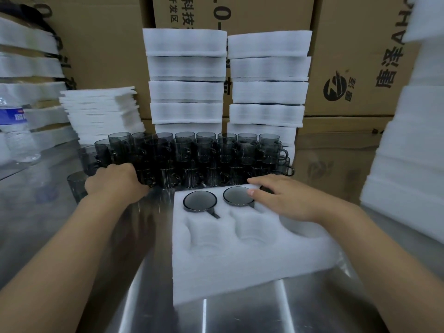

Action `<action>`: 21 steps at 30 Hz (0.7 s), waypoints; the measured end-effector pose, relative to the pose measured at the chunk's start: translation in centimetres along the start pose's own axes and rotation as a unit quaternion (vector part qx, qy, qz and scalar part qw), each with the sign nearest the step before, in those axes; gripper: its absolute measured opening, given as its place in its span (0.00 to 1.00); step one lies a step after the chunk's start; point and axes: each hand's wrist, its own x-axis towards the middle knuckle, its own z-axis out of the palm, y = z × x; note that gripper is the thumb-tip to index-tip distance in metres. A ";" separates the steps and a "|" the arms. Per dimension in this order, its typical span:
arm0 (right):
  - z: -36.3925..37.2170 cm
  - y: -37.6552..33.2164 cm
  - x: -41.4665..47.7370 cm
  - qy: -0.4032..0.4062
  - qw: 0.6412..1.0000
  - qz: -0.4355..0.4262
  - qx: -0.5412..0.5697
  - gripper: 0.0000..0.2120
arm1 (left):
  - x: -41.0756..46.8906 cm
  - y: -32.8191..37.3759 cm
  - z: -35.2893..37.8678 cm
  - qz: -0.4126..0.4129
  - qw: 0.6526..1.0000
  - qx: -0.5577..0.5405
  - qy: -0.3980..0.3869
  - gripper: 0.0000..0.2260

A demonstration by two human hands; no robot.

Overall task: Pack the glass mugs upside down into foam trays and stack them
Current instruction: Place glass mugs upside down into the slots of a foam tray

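A white foam tray (240,265) lies on the steel table in front of me. Two dark glass mugs sit upside down in its far pockets, one (200,201) at the left and one (236,195) in the middle. Two nearer pockets show bare foam. My right hand (286,198) rests flat with straight fingers on the tray's far right part, covering a third far pocket where a dark rim peeks out. Behind the tray stands a dense group of smoky glass mugs (197,155). My left hand (115,183) reaches into its left end, fingers curled around a mug there.
Two tall stacks of packed foam trays (187,78) (269,78) rise behind the mugs against cardboard boxes (360,56). A pile of flat foam sheets (101,111) and a water bottle (14,131) stand at the left. More foam (413,140) towers at the right.
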 end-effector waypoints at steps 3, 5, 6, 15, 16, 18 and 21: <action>0.0 -0.1 0.0 -0.002 1.000 -0.001 -0.001 0.25 | -0.3 0.5 0.0 0.019 1.000 0.004 -0.007 0.20; 0.0 -0.1 0.0 -0.001 1.000 -0.001 -0.001 0.25 | -0.5 1.0 0.0 0.041 0.999 -0.019 -0.017 0.20; 0.0 -0.1 0.0 -0.001 1.000 0.000 0.000 0.25 | -0.6 1.3 0.1 0.056 0.998 -0.027 -0.025 0.19; 0.0 0.1 0.0 0.000 1.000 0.002 -0.001 0.25 | -1.6 3.0 1.8 0.225 0.970 -0.070 -0.059 0.27; 0.0 0.1 0.0 0.000 1.000 0.002 -0.001 0.26 | -1.7 3.0 1.8 0.234 0.968 -0.073 -0.058 0.27; 0.0 0.0 0.0 0.000 1.000 0.002 -0.002 0.26 | -1.7 3.1 1.8 0.247 0.965 -0.074 -0.052 0.25; 0.0 0.0 0.0 0.001 1.000 0.001 -0.004 0.25 | -1.7 3.1 1.9 0.256 0.962 -0.082 -0.048 0.23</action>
